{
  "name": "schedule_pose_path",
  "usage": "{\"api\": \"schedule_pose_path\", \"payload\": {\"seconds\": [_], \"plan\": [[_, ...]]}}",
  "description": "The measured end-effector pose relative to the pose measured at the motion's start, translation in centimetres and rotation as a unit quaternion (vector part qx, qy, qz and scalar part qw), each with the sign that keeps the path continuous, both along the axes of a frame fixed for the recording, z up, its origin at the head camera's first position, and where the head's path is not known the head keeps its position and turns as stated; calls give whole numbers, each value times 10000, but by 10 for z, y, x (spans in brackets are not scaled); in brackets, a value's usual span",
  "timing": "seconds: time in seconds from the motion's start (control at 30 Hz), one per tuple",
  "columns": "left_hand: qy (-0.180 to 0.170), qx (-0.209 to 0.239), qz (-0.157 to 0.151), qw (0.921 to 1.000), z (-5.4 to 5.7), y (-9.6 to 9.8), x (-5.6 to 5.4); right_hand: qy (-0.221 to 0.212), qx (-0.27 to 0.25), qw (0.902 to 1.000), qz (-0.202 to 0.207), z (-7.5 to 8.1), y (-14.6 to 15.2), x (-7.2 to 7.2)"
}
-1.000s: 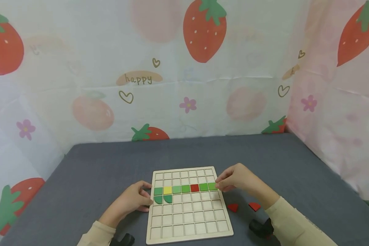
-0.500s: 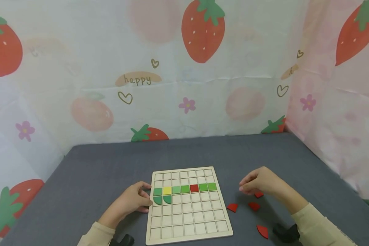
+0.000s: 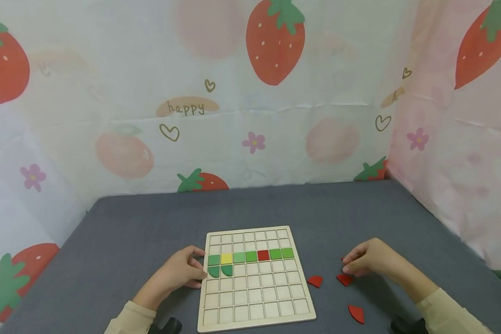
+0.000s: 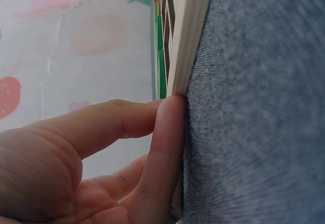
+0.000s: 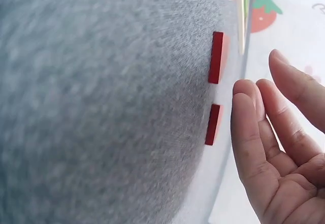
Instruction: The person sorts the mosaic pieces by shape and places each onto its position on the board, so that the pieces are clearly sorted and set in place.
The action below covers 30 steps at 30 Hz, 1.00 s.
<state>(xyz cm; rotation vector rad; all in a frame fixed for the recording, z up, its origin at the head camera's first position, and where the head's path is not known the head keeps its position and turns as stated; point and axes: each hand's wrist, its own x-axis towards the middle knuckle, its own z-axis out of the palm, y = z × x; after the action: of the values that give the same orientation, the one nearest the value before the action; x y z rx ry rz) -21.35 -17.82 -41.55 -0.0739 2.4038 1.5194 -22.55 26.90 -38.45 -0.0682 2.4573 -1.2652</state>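
Note:
A pale wooden grid board (image 3: 253, 297) lies on the cloth. One row holds square tiles: green ones, a yellow tile (image 3: 227, 259) and a red tile (image 3: 263, 255). Below that row, at the left, sit two green quarter-circle pieces (image 3: 227, 270). My left hand (image 3: 183, 270) holds the board's left edge; the left wrist view has thumb and finger right at the edge (image 4: 190, 36). Just above the loose red pieces (image 3: 344, 279) hovers my right hand (image 3: 368, 258), its fingers apart and nothing between them. It partly hides one red piece (image 3: 342, 259).
More red quarter-circle pieces lie right of the board, one close to its edge (image 3: 315, 281) and another nearer the front (image 3: 356, 314). Dark grey cloth (image 3: 150, 218) covers the table. A strawberry-print curtain (image 3: 275, 153) hangs behind and at both sides.
My right hand has left the rightmost green tile at the board's right edge and moved right and lower, over the red pieces. My left hand stays in place.

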Motion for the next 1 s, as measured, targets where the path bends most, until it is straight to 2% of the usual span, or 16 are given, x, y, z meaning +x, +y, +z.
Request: {"api": "schedule_pose_path", "payload": {"seconds": [0.13, 0.37, 0.67, 1.0], "plan": [[-6, -9, 31, 10000, 0, 0, 0, -26, 55, 10000, -49, -2, 3, 0], [-8, -7, 69, 10000, -1, 0, -1, -120, 287, 9995, 107, -5, 4, 1], [-39, -9, 72, 10000, 0, 1, -1, -178, 249, 9988, 381, -8, 3, 3], [-24, -55, 92, 9999, -3, 0, -2, 123, 544, 9970, 531, -8, -6, 4]]}}
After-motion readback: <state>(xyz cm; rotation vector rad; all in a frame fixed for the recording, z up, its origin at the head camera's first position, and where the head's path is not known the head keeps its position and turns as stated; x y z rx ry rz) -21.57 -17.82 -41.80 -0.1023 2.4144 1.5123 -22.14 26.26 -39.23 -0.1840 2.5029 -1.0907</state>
